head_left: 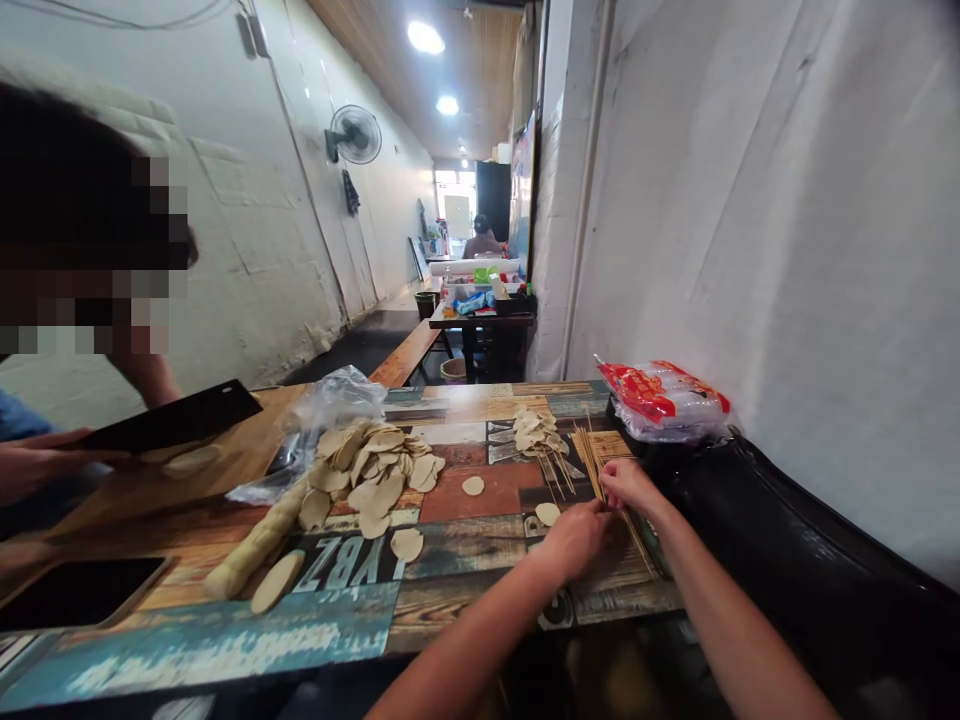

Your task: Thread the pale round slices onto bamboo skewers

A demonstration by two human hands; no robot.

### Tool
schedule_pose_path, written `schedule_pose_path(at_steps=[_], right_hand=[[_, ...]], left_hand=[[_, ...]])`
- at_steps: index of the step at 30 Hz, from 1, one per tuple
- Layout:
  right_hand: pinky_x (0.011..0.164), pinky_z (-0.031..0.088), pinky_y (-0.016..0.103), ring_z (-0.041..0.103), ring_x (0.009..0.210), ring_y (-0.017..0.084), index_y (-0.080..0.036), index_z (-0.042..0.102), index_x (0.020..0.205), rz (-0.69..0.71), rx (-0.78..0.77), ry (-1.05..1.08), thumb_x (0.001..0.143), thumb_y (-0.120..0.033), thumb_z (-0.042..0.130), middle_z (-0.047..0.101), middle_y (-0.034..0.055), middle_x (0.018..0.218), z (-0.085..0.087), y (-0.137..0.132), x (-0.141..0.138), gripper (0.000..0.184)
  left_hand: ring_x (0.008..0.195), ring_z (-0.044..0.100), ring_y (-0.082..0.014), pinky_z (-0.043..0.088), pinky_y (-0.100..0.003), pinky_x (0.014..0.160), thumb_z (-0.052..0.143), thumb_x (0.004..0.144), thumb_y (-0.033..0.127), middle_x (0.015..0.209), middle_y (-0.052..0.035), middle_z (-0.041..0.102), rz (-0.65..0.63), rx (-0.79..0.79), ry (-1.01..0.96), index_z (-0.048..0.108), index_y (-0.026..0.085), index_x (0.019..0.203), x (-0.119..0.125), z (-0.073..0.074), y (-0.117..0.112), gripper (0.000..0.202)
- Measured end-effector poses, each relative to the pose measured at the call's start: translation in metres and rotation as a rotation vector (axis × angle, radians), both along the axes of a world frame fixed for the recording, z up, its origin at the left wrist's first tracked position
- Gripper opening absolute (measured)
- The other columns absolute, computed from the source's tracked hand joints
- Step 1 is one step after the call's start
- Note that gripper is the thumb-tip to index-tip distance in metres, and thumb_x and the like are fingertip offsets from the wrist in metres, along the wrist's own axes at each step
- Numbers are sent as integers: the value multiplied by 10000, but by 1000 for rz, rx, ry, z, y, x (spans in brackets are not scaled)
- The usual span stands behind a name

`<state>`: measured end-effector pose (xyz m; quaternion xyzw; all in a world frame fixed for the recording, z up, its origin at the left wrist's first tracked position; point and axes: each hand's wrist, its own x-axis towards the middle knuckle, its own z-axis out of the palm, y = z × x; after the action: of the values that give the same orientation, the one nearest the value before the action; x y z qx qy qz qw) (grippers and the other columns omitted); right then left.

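On the right of the table, several thin bamboo skewers point(587, 452) lie in a loose bundle. My right hand point(628, 484) pinches at the bundle, fingertips closed on a skewer. Just nearer to me, my left hand point(576, 542) has its fingers curled together beside the skewers; what they hold is hidden. A pale, thin oval slice point(547, 514) lies left of that hand. Beyond it, a small stack of skewered slices point(537, 432) rests with its sticks pointing toward me. Farther left is a single round slice point(473, 486).
A large heap of slices point(371, 470) and a long pale roll point(259, 538) lie mid-left by a clear plastic bag point(337, 398). At left, a person holds a black cleaver point(176, 422); a dark-screened device point(82, 590) lies nearer. A red-printed package point(667, 398) is at right.
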<state>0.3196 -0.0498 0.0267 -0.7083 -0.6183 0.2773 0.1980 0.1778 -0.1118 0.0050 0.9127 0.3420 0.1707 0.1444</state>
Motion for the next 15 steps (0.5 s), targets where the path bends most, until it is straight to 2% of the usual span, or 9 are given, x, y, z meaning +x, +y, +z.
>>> schedule_pose_path(at_steps=[4, 9, 12, 15], right_hand=[[464, 341, 201, 550, 406, 124, -181, 551, 559, -35, 133, -114, 769, -94, 539, 537, -19, 384, 12, 6, -1, 228], [578, 353, 231, 629, 668, 163, -153, 630, 826, -132, 358, -195, 842, -151, 486, 680, 74, 709, 35, 15, -3, 144], [590, 364, 239, 620, 678, 168, -167, 632, 842, -110, 505, -142, 823, -218, 503, 684, 66, 742, 45, 15, -9, 141], [594, 396, 245, 615, 661, 170, -169, 642, 822, -72, 613, 49, 791, -276, 485, 690, 60, 735, 45, 14, -30, 193]], left_hand=[[967, 621, -226, 499, -344, 870, 435, 907, 164, 1028, -144, 658, 50, 82, 87, 654, 102, 1041, 15, -17, -3, 264], [919, 611, -236, 494, -334, 790, 491, 863, 117, 895, -134, 666, -29, 173, 241, 671, 113, 830, 23, -17, -4, 184], [852, 606, -217, 485, -314, 724, 506, 858, 124, 910, -133, 662, 18, 141, 205, 662, 123, 835, 25, -16, -7, 158], [824, 596, -205, 476, -305, 716, 532, 843, 143, 872, -108, 651, 33, 113, 105, 649, 144, 826, 27, -19, -9, 119]])
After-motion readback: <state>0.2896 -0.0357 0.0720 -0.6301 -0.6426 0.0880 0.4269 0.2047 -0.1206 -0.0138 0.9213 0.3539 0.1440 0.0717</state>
